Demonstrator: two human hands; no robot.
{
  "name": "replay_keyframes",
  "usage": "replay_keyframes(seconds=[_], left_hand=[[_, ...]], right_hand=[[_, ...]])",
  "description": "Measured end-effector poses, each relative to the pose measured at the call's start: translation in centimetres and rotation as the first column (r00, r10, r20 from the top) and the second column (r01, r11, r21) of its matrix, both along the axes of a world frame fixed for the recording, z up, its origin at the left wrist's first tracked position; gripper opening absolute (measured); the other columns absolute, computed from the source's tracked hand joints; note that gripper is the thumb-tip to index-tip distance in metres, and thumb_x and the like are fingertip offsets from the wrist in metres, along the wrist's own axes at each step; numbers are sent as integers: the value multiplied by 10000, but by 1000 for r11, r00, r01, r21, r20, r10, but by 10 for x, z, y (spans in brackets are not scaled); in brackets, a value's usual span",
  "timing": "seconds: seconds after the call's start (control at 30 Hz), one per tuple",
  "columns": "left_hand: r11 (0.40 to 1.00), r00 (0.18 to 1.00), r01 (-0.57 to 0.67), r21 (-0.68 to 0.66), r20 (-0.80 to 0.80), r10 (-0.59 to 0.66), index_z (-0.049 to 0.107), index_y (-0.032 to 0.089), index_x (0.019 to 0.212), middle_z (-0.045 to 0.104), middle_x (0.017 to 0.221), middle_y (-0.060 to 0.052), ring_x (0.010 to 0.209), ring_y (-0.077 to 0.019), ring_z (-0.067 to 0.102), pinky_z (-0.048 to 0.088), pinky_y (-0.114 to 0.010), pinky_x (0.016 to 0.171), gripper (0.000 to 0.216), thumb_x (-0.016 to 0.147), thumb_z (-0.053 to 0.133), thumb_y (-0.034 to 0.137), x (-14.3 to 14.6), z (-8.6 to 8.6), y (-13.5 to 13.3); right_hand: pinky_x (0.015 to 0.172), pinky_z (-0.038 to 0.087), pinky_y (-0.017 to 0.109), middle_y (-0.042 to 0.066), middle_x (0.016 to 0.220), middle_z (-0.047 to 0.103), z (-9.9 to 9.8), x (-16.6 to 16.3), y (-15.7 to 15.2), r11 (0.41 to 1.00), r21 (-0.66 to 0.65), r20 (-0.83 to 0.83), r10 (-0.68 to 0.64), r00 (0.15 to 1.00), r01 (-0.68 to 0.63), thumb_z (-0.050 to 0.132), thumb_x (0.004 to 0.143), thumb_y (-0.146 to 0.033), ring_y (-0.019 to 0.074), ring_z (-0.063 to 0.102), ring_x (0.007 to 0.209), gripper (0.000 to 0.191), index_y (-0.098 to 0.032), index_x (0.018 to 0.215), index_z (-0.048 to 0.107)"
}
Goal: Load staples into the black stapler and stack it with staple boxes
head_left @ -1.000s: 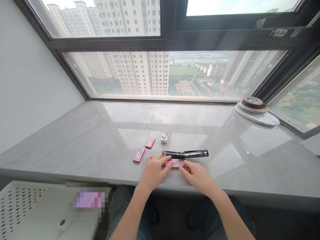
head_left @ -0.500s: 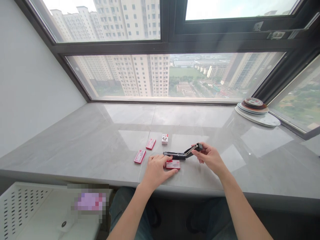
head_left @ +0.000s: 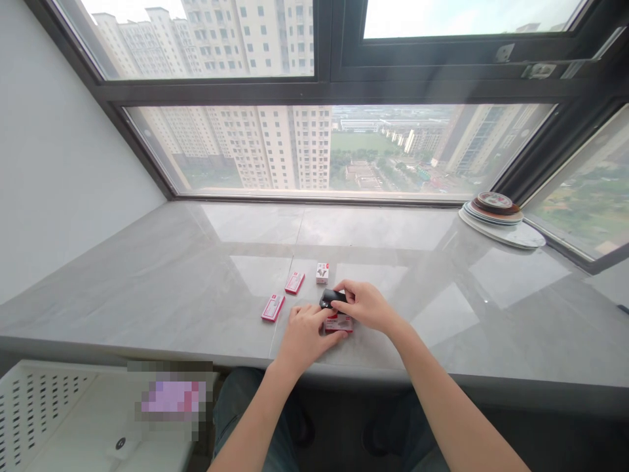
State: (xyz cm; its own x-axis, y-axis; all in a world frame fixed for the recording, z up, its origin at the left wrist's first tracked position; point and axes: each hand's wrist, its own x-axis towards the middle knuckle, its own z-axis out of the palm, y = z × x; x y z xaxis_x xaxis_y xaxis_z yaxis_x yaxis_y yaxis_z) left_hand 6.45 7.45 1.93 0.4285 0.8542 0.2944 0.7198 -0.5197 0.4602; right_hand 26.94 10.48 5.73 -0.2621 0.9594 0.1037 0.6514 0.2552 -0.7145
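Observation:
A black stapler (head_left: 330, 299) lies lengthwise on the counter, its top arm folded down. My right hand (head_left: 364, 303) is closed over it from the right, fingers behind and thumb in front, hiding its right part. Just in front of the stapler is a red-and-white staple box (head_left: 340, 323). My left hand (head_left: 307, 333) grips this box at its left end, thumb along the near side. Its fingertips reach up to the stapler's left front edge. Behind the stapler stands a small white box (head_left: 322, 273).
Two more flat red-and-white boxes, a farther one (head_left: 295, 282) and a nearer one (head_left: 272, 307), lie left of my hands. A stack of plates (head_left: 496, 219) sits at the right by the window. A white plastic basket (head_left: 59, 419) is below the counter's front edge at left.
My right hand has swung the stapler's raised top arm over to the left and down, so the stapler is now closed. My left hand has stayed at the staple box.

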Motion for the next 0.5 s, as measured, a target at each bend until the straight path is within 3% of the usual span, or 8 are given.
replay_keyframes(seconds=[0.1, 0.17, 0.33, 0.4, 0.5], left_hand=[[999, 999, -36, 39, -3, 36, 729, 334, 1087, 641, 878, -28, 951, -273, 599, 410, -435, 896, 332, 839, 778, 550, -4, -2, -5], [989, 991, -130, 70, 29, 129, 724, 312, 1024, 616, 916, -48, 987, -286, 583, 414, -450, 925, 274, 862, 750, 532, -13, -3, -7], [880, 891, -454, 142, 73, 448, 610, 255, 909, 531, 1295, -108, 1224, -386, 467, 397, -543, 1006, 336, 782, 798, 504, -53, -10, 9], [871, 880, -475, 129, 60, 471, 560, 244, 924, 490, 1354, -111, 1251, -389, 450, 406, -556, 1017, 400, 752, 809, 506, -69, -14, 21], [898, 903, -430, 93, 44, 428, 529, 242, 1028, 522, 1235, -91, 1158, -331, 513, 451, -512, 993, 415, 781, 770, 472, -82, -21, 34]], right_hand=[[588, 321, 248, -83, 605, 462, -3, 4, -3, 998, -5, 3, -60, 998, 60, 671, 895, -429, 123, 472, 588, 246, -226, 1030, 703], [588, 321, 251, -85, 605, 444, -6, 7, -5, 995, -12, 1, -95, 995, 95, 671, 893, -441, 125, 470, 587, 258, -225, 1032, 697], [591, 326, 252, -84, 624, 424, -9, 13, -10, 992, -25, -21, -121, 992, 121, 663, 897, -467, 124, 462, 591, 263, -235, 1020, 681], [592, 329, 252, -84, 627, 425, -11, 13, -11, 991, -23, -21, -131, 991, 130, 666, 892, -473, 125, 465, 594, 267, -240, 1021, 677], [584, 328, 252, -81, 637, 443, -15, 13, -10, 990, -14, -20, -138, 990, 138, 668, 888, -478, 127, 475, 597, 272, -246, 1031, 670]])
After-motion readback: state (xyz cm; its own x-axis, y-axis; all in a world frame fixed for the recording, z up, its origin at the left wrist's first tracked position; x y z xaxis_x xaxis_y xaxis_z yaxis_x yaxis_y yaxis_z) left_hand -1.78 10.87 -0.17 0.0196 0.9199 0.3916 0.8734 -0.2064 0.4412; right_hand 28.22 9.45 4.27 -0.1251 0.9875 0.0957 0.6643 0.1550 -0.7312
